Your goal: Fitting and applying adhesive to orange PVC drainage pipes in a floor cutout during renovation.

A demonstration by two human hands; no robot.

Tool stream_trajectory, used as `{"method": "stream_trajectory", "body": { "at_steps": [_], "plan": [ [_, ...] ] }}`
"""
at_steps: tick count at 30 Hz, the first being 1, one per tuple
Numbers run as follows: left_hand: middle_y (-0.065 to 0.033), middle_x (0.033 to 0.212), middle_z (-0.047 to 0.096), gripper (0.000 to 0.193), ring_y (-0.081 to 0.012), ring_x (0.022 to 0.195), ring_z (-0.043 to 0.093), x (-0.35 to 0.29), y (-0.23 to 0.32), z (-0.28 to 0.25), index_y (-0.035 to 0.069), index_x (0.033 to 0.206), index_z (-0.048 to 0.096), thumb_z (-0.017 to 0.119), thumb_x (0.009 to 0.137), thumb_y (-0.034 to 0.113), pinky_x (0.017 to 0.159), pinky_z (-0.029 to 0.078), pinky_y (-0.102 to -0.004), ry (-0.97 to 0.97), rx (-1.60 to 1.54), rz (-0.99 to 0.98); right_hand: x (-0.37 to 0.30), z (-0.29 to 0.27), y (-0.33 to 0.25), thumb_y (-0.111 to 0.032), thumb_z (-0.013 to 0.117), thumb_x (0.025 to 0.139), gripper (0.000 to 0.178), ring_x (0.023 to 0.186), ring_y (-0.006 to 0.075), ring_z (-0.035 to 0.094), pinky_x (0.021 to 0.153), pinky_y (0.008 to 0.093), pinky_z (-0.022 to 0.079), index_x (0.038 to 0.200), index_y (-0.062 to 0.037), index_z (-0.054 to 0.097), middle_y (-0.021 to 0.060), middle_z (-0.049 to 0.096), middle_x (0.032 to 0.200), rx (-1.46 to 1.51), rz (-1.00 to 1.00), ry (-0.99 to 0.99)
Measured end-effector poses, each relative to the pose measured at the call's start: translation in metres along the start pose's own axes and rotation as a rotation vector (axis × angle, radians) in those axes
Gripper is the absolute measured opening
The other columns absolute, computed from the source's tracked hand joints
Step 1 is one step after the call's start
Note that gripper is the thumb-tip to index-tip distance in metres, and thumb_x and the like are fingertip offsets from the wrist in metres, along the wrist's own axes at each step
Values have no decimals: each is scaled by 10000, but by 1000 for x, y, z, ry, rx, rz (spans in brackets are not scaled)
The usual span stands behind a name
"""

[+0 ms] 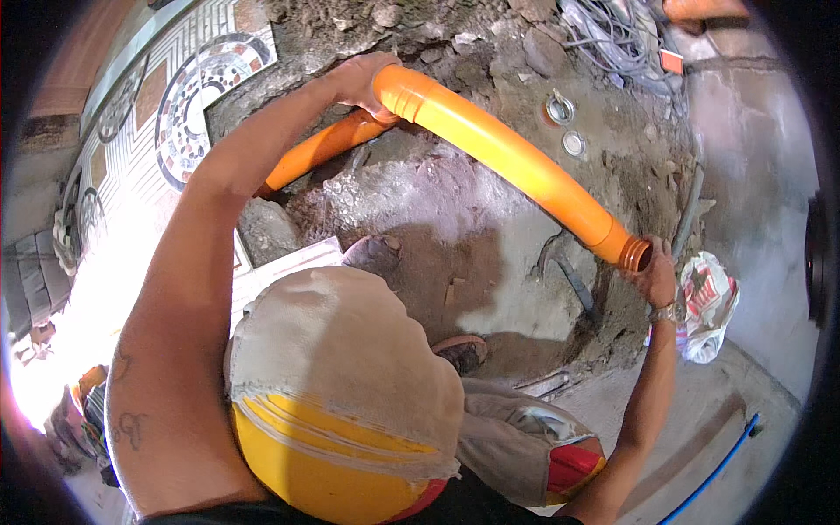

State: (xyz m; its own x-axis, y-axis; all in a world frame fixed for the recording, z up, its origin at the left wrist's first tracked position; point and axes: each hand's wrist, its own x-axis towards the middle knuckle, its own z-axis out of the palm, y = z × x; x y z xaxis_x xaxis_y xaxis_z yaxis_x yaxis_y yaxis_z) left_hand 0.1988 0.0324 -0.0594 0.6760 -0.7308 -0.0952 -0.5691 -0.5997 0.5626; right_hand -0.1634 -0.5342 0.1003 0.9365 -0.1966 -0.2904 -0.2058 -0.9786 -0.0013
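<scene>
The orange pipe [507, 157] spans the dug-out dirt pit [490, 227], its socket end meeting a second orange pipe [319, 149]. Your left hand [363, 79] has its grip clamped on that socket; your right hand [656, 280] grips the ribbed end, beside a plastic bag [709, 302].
</scene>
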Motion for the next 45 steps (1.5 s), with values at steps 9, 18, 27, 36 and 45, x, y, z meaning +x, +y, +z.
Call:
{"method": "stream_trajectory", "body": {
  "at_steps": [9, 18, 27, 36, 45],
  "plan": [
    [-136, 1156, 632, 833, -340, 1104, 631, 2, 8, 4, 82, 1289, 547, 886, 530, 130, 1004, 509, -411, 15, -49, 23, 22, 9, 44, -190, 933, 583, 843, 1130, 436, 575, 971, 492, 489, 1314, -91, 523, 183, 579, 1193, 48, -119, 87],
    [-126, 1177, 639, 850, -324, 1130, 629, 0, 12, -1, 93, 1301, 537, 894, 530, 133, 1007, 508, -411, 14, -47, -5, 22, 4, 32, -148, 944, 552, 862, 1108, 435, 582, 952, 496, 498, 1307, -89, 532, 184, 583, 1187, 31, -36, 42],
    [-133, 1240, 619, 862, -370, 1163, 614, -10, 27, -12, 129, 1336, 519, 881, 560, 229, 1026, 498, -446, -2, 71, 14, 10, 14, 36, -162, 949, 538, 887, 1170, 422, 551, 1004, 485, 460, 1313, -106, 522, 169, 571, 1232, 60, -41, 101],
    [-136, 1227, 610, 858, -365, 1182, 602, -2, 32, -7, 119, 1329, 517, 869, 550, 188, 1028, 498, -451, 30, 85, -6, 31, 20, 61, -133, 921, 566, 837, 1167, 413, 557, 993, 493, 459, 1302, -111, 522, 149, 561, 1243, 36, -97, 123],
    [-108, 1271, 598, 918, -336, 1219, 586, 3, 9, -4, 142, 1342, 521, 930, 521, 181, 1077, 483, -439, -19, -27, 14, 5, -11, 9, -256, 933, 638, 759, 1139, 436, 567, 958, 512, 480, 1264, -78, 542, 177, 570, 1196, -17, -38, -93]
  ]
}}
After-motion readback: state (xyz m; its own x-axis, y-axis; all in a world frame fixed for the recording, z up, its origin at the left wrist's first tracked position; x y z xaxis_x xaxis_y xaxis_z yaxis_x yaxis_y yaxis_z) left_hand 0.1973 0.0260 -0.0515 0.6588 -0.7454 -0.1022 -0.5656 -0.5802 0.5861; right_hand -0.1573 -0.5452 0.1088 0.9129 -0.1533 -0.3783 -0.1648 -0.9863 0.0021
